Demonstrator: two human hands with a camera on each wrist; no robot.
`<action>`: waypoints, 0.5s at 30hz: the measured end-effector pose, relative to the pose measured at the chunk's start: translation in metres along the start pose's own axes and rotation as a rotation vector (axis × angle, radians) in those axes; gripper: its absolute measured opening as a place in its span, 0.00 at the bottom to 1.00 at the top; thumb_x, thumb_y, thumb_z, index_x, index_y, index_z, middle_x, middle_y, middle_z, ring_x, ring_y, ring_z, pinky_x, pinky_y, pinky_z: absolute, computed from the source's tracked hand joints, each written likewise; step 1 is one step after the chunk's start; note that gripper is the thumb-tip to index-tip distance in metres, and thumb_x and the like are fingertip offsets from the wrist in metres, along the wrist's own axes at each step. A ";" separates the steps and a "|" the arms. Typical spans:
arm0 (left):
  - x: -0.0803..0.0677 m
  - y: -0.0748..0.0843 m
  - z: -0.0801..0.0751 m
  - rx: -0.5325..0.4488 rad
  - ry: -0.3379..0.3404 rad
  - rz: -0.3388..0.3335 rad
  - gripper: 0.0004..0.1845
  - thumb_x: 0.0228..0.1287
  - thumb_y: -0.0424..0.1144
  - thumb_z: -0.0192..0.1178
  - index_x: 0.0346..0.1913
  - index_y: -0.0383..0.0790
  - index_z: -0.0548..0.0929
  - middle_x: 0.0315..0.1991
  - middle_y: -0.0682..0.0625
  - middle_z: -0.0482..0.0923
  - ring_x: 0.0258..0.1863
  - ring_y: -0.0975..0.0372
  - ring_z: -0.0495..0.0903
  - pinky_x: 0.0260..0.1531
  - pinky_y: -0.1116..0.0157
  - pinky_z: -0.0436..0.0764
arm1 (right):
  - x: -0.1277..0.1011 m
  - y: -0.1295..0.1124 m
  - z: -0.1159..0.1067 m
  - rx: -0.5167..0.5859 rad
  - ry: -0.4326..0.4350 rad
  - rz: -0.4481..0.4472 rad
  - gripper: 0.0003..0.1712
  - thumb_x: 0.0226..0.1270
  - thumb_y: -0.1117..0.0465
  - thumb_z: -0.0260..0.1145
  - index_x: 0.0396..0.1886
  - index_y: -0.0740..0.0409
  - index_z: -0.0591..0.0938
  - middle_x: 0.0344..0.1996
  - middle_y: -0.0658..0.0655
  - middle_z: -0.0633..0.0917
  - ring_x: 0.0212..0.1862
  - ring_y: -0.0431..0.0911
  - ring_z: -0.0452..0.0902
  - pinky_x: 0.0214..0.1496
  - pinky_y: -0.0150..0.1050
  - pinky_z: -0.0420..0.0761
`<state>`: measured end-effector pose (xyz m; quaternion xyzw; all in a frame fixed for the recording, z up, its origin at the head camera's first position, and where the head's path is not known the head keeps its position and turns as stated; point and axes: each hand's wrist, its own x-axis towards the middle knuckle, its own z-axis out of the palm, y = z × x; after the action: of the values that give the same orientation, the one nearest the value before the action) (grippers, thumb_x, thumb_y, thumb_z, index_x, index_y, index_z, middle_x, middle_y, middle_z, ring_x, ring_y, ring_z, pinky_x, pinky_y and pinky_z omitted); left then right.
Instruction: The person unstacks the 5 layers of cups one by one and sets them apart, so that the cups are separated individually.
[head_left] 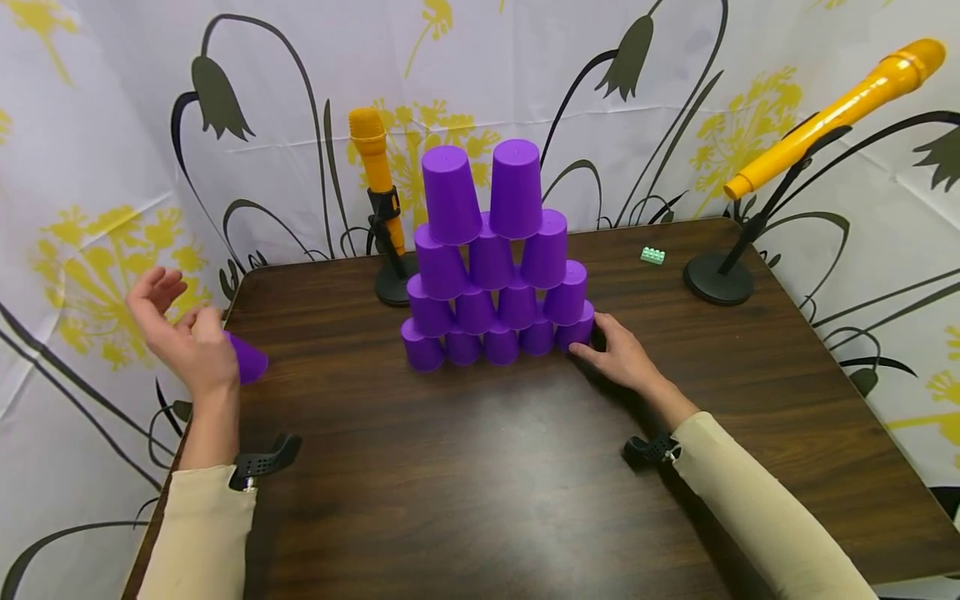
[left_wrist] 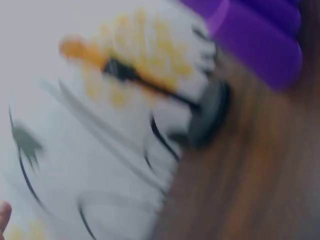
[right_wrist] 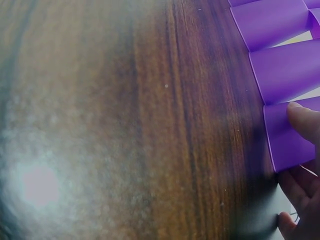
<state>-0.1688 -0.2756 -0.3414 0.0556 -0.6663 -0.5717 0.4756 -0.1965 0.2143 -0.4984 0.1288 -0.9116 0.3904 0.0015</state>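
A stepped wall of upside-down purple cups stands on the table, two cups making its top row. My right hand holds the purple cup at the right end of the bottom row. In the right wrist view the thumb lies on that cup, with fingers at its other side. At the far left my left hand is raised near the table's edge, fingers loosely bent. Another purple cup shows tilted beside it, partly hidden by the hand. Only a fingertip shows in the left wrist view.
A yellow microphone on a black stand is behind the cups at left. A second yellow microphone leans on a stand at the back right. A small green toy brick lies near the back edge of the brown table.
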 end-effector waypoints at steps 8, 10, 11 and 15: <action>-0.030 0.080 0.065 -0.091 -0.553 0.106 0.26 0.61 0.25 0.57 0.64 0.36 0.72 0.56 0.38 0.74 0.53 0.54 0.75 0.48 0.64 0.76 | -0.001 0.000 -0.001 -0.001 0.009 0.001 0.38 0.65 0.51 0.70 0.70 0.61 0.68 0.63 0.65 0.74 0.66 0.58 0.67 0.67 0.57 0.65; -0.036 0.090 0.077 -0.043 -0.676 0.110 0.28 0.63 0.27 0.58 0.67 0.35 0.69 0.59 0.38 0.73 0.56 0.53 0.74 0.52 0.61 0.75 | 0.000 0.000 -0.001 0.000 0.014 -0.001 0.38 0.65 0.51 0.70 0.70 0.60 0.68 0.63 0.64 0.74 0.66 0.58 0.67 0.67 0.57 0.65; -0.038 0.093 0.083 -0.029 -0.722 0.109 0.30 0.63 0.28 0.59 0.68 0.35 0.67 0.60 0.39 0.72 0.57 0.52 0.73 0.54 0.58 0.75 | 0.000 0.000 -0.001 0.000 0.016 -0.003 0.38 0.65 0.51 0.70 0.69 0.60 0.69 0.63 0.64 0.74 0.66 0.58 0.67 0.67 0.57 0.65; -0.039 0.088 0.106 0.027 -0.839 0.125 0.35 0.64 0.33 0.63 0.73 0.41 0.63 0.64 0.45 0.71 0.61 0.55 0.71 0.57 0.51 0.72 | 0.001 0.000 0.000 -0.002 0.013 -0.006 0.37 0.65 0.51 0.70 0.69 0.60 0.69 0.62 0.64 0.74 0.65 0.58 0.68 0.66 0.57 0.66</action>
<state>-0.1800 -0.1463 -0.2810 -0.2161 -0.8117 -0.5061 0.1959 -0.1971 0.2144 -0.4980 0.1289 -0.9115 0.3904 0.0087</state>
